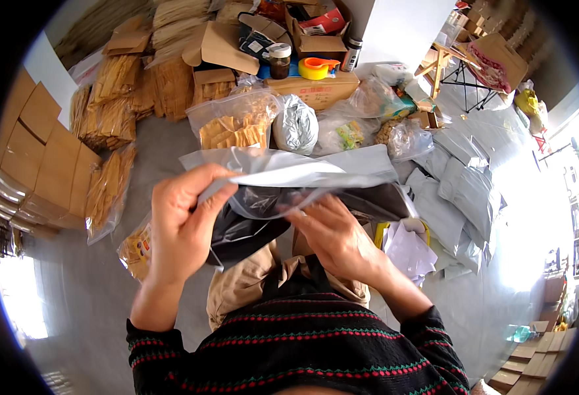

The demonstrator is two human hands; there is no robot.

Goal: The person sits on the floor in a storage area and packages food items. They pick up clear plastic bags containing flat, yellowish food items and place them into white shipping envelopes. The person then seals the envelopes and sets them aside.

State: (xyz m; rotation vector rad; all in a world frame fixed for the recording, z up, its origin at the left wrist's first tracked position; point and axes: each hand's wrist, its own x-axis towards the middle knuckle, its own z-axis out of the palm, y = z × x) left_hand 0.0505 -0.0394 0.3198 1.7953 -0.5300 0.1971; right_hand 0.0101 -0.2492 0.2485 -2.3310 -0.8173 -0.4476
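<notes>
A grey plastic mailing bag [368,163] with a black inside is spread open in front of my body. My left hand [186,217] pinches its edge between thumb and fingers at the left. At the bag's mouth is my right hand [331,232], blurred, its fingers by a clear plastic bag [257,200] that lies partly inside the grey one. Whether the right fingers grip the clear plastic cannot be told. What the clear bag holds is hidden.
Beyond the bag stand a carton [314,91] with a yellow tape roll [313,70], a lidded jar [279,61] and a bag of dried yellow food [235,128]. Grey parcels [457,197] are piled at right, near a bin of papers [408,249]. Cartons [43,153] are stacked at left.
</notes>
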